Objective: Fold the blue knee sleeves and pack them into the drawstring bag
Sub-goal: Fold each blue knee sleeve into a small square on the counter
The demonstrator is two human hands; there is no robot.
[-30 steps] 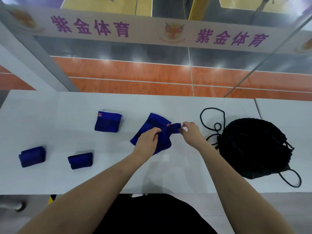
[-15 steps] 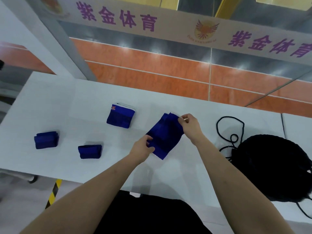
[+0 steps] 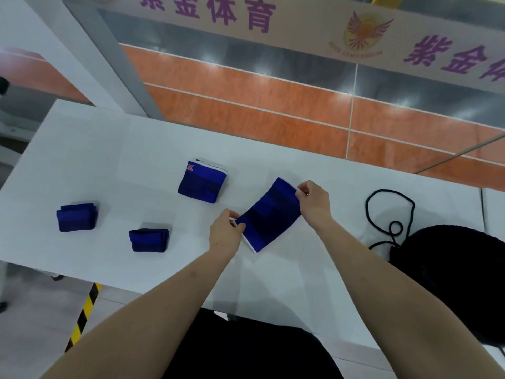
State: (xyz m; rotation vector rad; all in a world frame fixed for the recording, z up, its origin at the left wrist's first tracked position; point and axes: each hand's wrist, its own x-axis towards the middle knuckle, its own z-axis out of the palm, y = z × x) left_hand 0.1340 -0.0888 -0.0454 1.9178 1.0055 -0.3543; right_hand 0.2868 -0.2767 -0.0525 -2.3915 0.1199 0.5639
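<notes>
A blue knee sleeve (image 3: 269,216) lies stretched flat and slanted on the white table (image 3: 114,160). My left hand (image 3: 225,232) pinches its near left corner, and my right hand (image 3: 313,199) pinches its far right corner. Two folded blue sleeves (image 3: 77,216) (image 3: 149,240) lie at the left. Another blue sleeve with a white edge and a red logo (image 3: 202,182) lies behind them. The black drawstring bag (image 3: 459,280) sits at the right, its black cord (image 3: 390,214) looped on the table.
The table's near edge runs below the folded sleeves, with a yellow-black floor stripe (image 3: 83,315) under it. A glass barrier with a purple-lettered banner (image 3: 273,20) stands behind the table. A grey post (image 3: 109,58) rises at the back left.
The sleeve was bunched between my hands, then pulled out flat. My hands have moved apart to its opposite corners. The camera has tilted and shifted left.
</notes>
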